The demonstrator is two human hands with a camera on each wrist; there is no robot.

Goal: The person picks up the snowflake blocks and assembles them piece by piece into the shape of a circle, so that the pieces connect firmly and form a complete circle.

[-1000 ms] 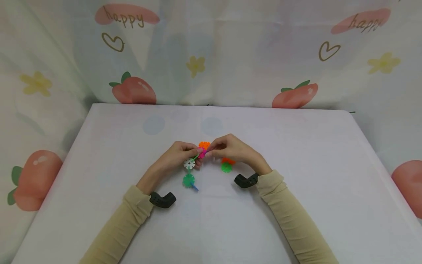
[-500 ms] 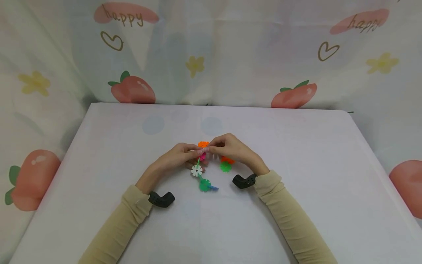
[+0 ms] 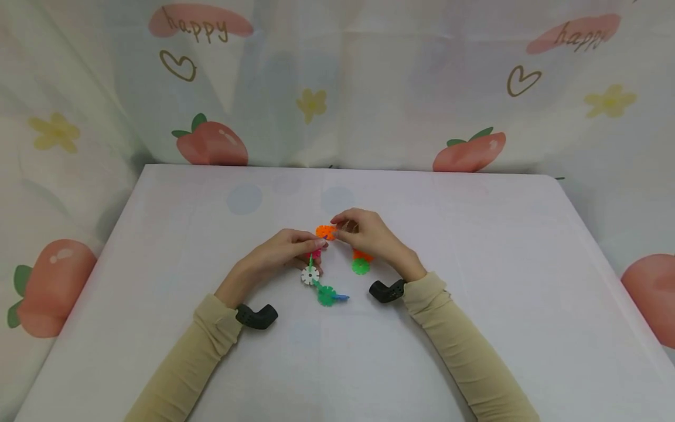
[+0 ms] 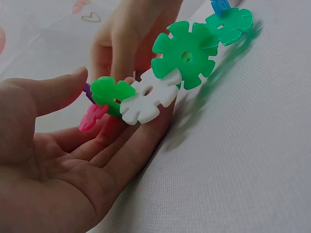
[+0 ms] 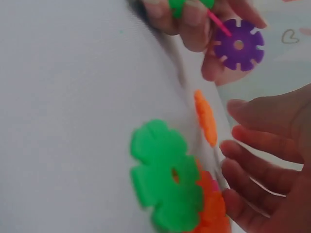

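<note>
My left hand [image 3: 282,251] pinches the upper end of a chain of notched plastic snowflake discs. In the right wrist view a purple disc [image 5: 239,44] is slotted onto a pink one at that end. A light green disc [image 4: 112,91], a white disc [image 4: 149,97], two darker green discs [image 4: 184,56] and a blue disc [image 4: 220,7] follow along the chain. My right hand [image 3: 371,234] holds nothing, its fingers loosely bent and apart from the thumb. It is beside a loose orange disc [image 3: 325,232] in the head view.
Under my right hand lie a green disc [image 3: 361,266] and another orange disc [image 3: 363,255], with a bit of pink beside them in the right wrist view. All this is on a white-covered table [image 3: 474,264]. A printed curtain [image 3: 379,88] stands behind it.
The chain's lower end has swung right. My right hand came together with the left at the purple disc, then let go and moved slightly back toward the loose orange disc.
</note>
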